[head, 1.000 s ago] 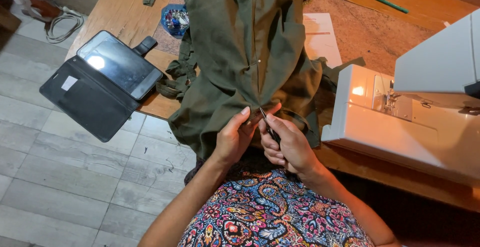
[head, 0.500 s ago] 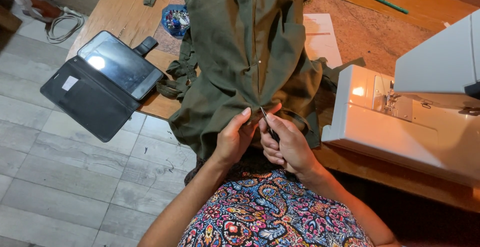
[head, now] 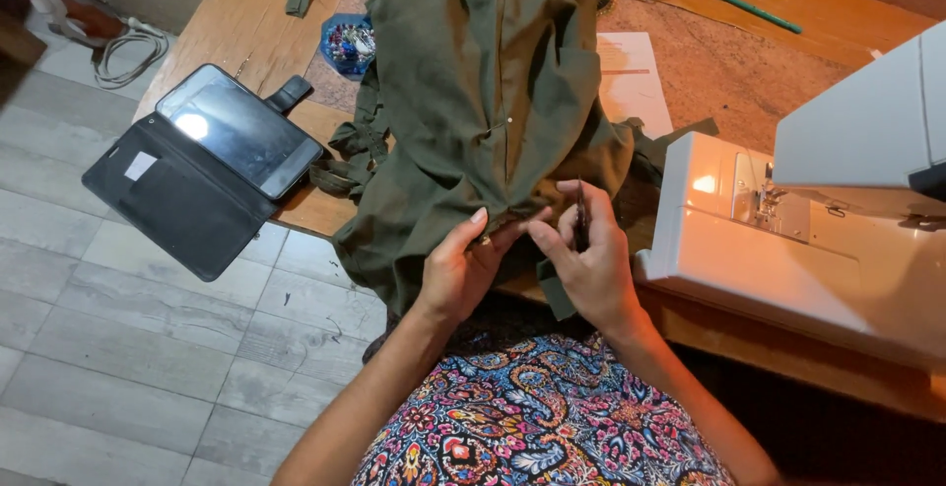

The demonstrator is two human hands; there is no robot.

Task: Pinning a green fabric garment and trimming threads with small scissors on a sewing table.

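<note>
On the table, blue tub (head: 347, 45) (pins inside), both hands pinching olive garment (head: 483, 102)

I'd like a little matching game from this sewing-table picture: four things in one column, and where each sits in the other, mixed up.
Things:
1. olive green fabric garment
2. black phone in an open wallet case
3. white sewing machine
4. thin green pen

Places:
A. far edge of the wooden table, top right
B. hanging over the table's left corner
C. spread in the middle, pinched by the left hand and right hand
D. right side of the table, lamp lit

Pairs: 1-C, 2-B, 3-D, 4-A
</note>
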